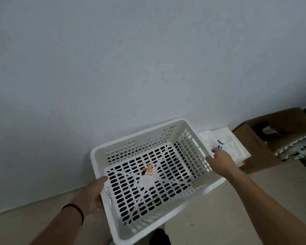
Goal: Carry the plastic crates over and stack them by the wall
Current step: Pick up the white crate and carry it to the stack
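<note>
Crate: white perforated rectangular plastic crate (148,184) held tilted, open top toward camera, near rim lowest; seems nested over a 2nd white crate (102,152) by the wall (113,59), can't confirm.
Left hand: left hand (95,195) curled round the left end's handle slot.
Right hand: right hand (221,161) gripping the right end rim.
Axis: long axis runs hand to hand, roughly parallel to wall.
Next move: judged, level and lower straight down.
Material: rigid, smooth, slotted; orange sticker (147,169) on base.
Nearby: brown cardboard box (251,142) at right on the floor (210,218).
</note>
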